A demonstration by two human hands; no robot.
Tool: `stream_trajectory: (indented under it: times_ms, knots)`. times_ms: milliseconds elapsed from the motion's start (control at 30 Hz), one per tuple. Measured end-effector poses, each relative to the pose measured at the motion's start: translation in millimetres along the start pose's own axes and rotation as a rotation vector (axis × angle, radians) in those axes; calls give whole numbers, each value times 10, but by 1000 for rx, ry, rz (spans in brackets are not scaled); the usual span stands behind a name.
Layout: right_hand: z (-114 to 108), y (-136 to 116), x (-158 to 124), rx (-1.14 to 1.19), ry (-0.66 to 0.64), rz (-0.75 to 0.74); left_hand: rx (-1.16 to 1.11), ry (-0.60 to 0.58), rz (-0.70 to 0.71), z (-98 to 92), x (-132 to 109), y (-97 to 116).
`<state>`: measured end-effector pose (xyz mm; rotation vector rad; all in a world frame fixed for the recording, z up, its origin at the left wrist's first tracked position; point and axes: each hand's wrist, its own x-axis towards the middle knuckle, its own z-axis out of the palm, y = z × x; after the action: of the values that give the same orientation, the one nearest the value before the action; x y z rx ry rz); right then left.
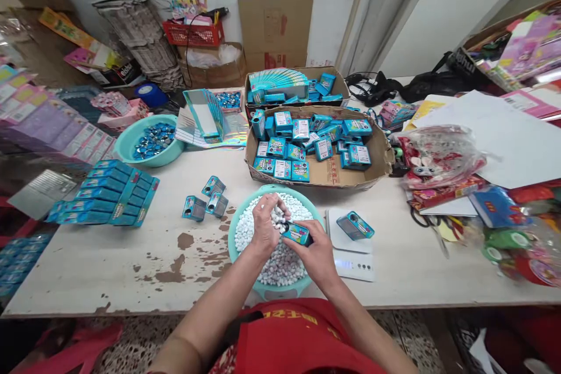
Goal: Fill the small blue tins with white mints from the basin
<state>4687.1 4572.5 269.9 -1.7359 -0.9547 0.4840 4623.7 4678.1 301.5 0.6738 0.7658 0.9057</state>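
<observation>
My right hand (319,250) grips a small blue printed box (298,234), tilted with its open end toward my left hand. My left hand (265,225) is cupped round a heap of small white candies (277,216) at that opening. Both hands are above a turquoise basin (232,239) filled with white candies (284,266). Right of the basin, another blue box (355,226) lies on a flat white digital scale (355,269); its readout is too faint to read. Left of the basin, three blue boxes (193,208) with a round hole stand on the table.
Behind the basin, cardboard trays (319,180) hold many blue boxes. At left are stacked blue boxes (109,193), a turquoise bowl (169,158) of shiny blue pieces and flat cartons (205,114). Scissors (442,239) and bagged goods (438,152) lie at right.
</observation>
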Motion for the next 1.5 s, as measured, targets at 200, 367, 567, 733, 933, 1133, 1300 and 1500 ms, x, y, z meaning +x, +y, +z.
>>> stream_trajectory:
  times_ms: [200, 367, 567, 733, 933, 1133, 1300, 1500]
  knots:
    - [12, -25, 39, -28, -24, 0, 26, -44, 43, -26, 13, -22]
    - [7, -66, 70, -31, -15, -2, 35, -29, 64, -16, 19, -5]
    - [-25, -148, 99, -48, 7, -33, 52, -25, 116, 32, 16, 22]
    - [-40, -127, 113, -50, -1, -30, 100, 22, 104, 61, 59, -14]
    - [-19, -121, 121, -10, -21, -39, 171, 14, 136, 45, 43, -13]
    - [14, -124, 150, 14, -16, -46, 140, -10, 162, 10, 76, -30]
    - [50, -106, 145, 26, -9, -32, 101, 40, 160, -5, 91, -39]
    - [23, -122, 127, 33, -6, -21, 86, 16, 167, -3, 63, 0]
